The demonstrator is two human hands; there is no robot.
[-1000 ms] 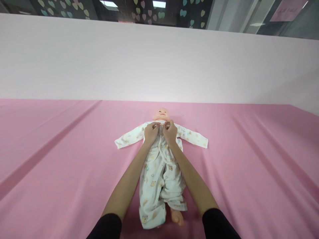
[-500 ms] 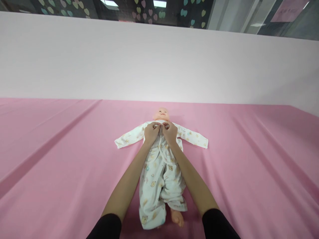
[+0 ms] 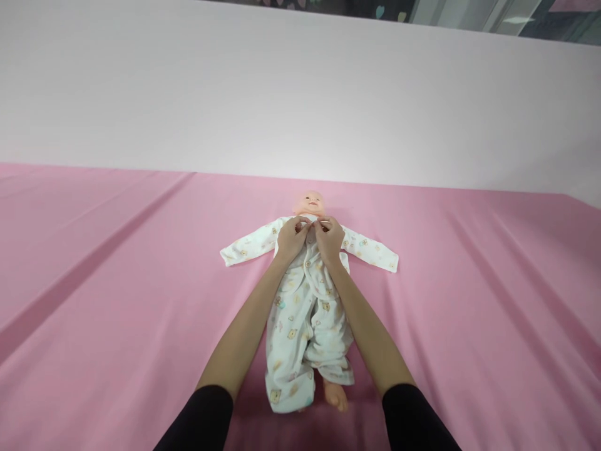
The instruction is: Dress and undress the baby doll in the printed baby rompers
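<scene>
one broad pink sheet [image 3: 141, 282] covers the surface in soft creases, meeting a plain white wall [image 3: 282, 94] with dark glass [image 3: 347, 7] above. on the sheet lies a doll [image 3: 312, 203], face up in a printed white romper [image 3: 291, 326]. at its neckline, the left hand [image 3: 330, 241] and right hand [image 3: 290, 241] pinch the cloth, fingers nearly closed and almost meeting.

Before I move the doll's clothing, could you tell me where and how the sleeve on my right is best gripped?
I would pinch the sleeve at its cuff, the right hand coming from the outer side, since the sleeve lies flat on the pink sheet, stretched outward.
</scene>
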